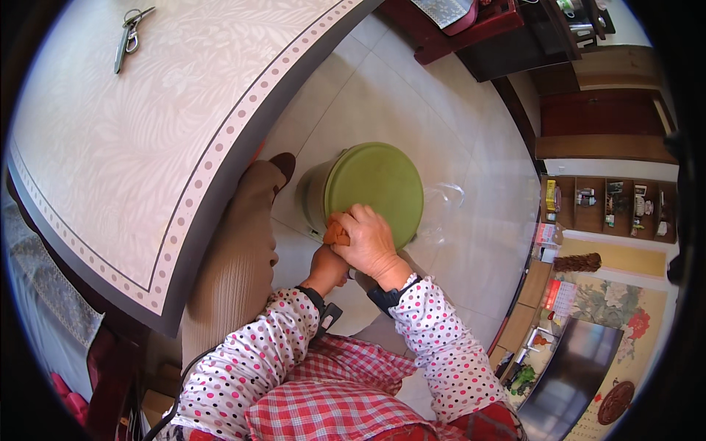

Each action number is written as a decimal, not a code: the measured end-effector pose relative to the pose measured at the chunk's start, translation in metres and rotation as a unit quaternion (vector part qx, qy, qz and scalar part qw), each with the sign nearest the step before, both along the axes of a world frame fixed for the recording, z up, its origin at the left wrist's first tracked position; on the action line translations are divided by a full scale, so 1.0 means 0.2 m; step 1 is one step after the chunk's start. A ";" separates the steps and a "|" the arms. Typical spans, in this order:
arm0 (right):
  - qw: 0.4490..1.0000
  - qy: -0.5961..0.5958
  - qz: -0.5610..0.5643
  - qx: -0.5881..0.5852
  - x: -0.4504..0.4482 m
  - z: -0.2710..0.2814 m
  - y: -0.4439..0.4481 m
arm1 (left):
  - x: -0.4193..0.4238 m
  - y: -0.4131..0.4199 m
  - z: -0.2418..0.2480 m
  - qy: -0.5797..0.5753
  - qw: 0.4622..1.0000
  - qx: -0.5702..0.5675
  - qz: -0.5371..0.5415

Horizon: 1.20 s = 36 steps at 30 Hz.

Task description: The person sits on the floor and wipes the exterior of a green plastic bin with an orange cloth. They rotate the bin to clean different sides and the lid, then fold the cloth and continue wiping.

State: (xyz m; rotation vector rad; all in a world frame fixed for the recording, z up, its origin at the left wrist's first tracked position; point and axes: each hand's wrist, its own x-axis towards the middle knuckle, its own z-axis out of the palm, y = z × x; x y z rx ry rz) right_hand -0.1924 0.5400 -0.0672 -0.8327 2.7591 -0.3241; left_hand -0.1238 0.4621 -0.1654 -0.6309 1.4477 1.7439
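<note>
In the middle of the view a round bucket [313, 195] with a green lid [380, 182] stands between my legs on the tiled floor. My right hand [368, 240] is over the near edge of the lid, its fingers closed on a crumpled orange cloth [335, 234]. Just below, against the near side of the bucket, is my left hand [326, 265], close to my right hand and partly covered by it. Its fingers are mostly hidden, so what it grips does not show.
A table with a patterned cover [165, 138] spans the upper left; keys [129, 38] lie on it. Clear plastic film [444, 204] is on the floor right of the bucket. Far right are a television [571, 369] and shelves [612, 206]. Dark red wooden furniture [480, 27] stands at the top.
</note>
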 end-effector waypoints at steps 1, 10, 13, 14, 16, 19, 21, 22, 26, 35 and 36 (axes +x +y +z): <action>1.000 0.016 0.005 -0.005 0.00 -0.01 0.00 | 0.00 0.00 0.00 0.016 1.000 0.002 0.021; 0.988 0.149 -0.031 -0.006 -0.36 -0.13 -0.18 | 0.03 -0.02 0.04 -0.013 0.999 -0.023 0.035; 0.988 0.140 -0.058 0.015 -0.57 -0.16 -0.17 | 0.02 0.02 0.00 0.048 0.993 -0.097 0.044; 0.987 0.129 -0.086 0.036 -0.64 -0.17 -0.15 | 0.02 0.03 -0.02 0.047 0.992 -0.112 0.037; 0.981 0.147 -0.117 0.048 -0.75 -0.19 -0.08 | 0.01 0.06 -0.06 0.085 0.986 -0.128 0.066; 0.968 0.132 -0.205 0.058 -0.87 -0.18 0.08 | 0.01 0.07 -0.08 0.081 0.985 -0.131 0.075; 0.951 0.105 -0.279 0.077 -0.92 -0.17 0.22 | 0.00 0.07 -0.07 0.058 0.989 -0.117 0.070; 0.941 0.094 -0.315 0.078 -0.93 -0.16 0.29 | -0.01 0.06 -0.06 0.052 0.990 -0.113 0.068; 0.905 0.062 -0.414 0.073 -0.89 -0.17 0.50 | -0.04 0.04 -0.02 0.062 0.988 -0.125 0.063; 0.876 0.029 -0.481 0.023 -0.72 -0.20 0.78 | -0.03 0.05 -0.05 0.084 0.986 -0.138 0.043; 0.870 0.017 -0.492 0.004 -0.70 -0.20 0.83 | -0.03 0.05 -0.06 0.082 0.986 -0.142 0.038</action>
